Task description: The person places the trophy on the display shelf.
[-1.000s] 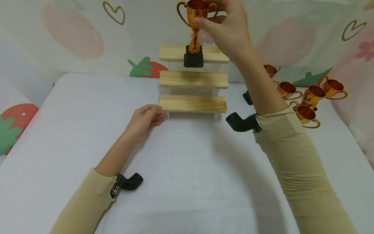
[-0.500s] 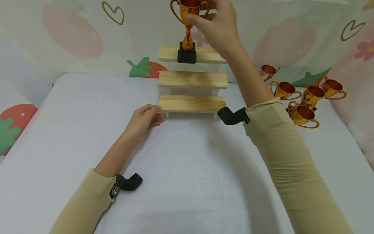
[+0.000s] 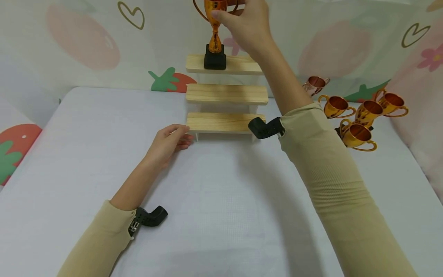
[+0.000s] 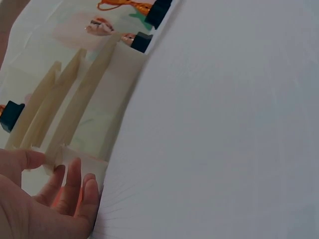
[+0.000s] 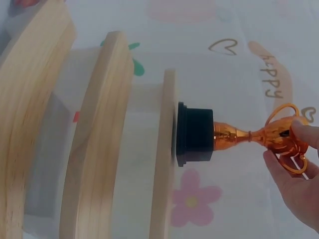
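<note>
My right hand grips an orange-gold trophy cup by its bowl, thumb in front. The trophy stands upright, and its black square base is right at the top board of a three-step wooden display stand, left of the board's middle. The rim of the cup is cut off in the head view. My left hand pinches the left end of the lowest board, thumb on one side and fingertips on the other.
Several more trophies stand grouped to the right of the stand, partly behind the right sleeve; one is rosier. A white cloth covers the table. A printed backdrop hangs close behind the stand.
My right hand has carried the trophy left and farther back, bringing its base over the top board. My left hand keeps its place at the stand's end.
</note>
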The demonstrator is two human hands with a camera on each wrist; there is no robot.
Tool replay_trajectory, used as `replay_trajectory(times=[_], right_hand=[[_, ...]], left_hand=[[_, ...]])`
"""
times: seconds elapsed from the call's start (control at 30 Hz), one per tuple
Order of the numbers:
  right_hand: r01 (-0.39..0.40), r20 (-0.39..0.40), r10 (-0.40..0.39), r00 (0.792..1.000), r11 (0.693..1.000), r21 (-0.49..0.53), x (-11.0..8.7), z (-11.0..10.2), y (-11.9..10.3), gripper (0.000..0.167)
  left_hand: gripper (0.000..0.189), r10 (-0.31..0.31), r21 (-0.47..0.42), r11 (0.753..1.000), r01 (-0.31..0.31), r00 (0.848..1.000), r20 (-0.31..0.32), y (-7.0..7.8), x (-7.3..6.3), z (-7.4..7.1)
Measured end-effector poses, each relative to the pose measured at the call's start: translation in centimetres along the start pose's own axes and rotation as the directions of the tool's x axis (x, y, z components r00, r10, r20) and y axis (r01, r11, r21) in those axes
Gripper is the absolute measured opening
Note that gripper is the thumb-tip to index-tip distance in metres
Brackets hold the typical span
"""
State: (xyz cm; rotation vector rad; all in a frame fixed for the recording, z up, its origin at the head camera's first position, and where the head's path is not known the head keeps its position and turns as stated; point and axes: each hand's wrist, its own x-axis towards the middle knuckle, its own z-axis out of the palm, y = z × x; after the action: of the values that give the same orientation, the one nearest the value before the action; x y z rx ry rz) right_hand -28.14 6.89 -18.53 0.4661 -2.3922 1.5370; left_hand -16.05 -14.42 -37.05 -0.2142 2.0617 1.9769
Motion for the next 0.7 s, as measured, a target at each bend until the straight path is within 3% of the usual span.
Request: replay_trajectory(times=[0.7], right_hand=[[0.004,0.025,-0.004,1.0,1.0,0.005,0.14,0.28,0.21,0.047]], left_hand=[[0.033,0.011,-0.016,1.0,-0.011,1.0,0.0,-0.02,0.17,0.44]])
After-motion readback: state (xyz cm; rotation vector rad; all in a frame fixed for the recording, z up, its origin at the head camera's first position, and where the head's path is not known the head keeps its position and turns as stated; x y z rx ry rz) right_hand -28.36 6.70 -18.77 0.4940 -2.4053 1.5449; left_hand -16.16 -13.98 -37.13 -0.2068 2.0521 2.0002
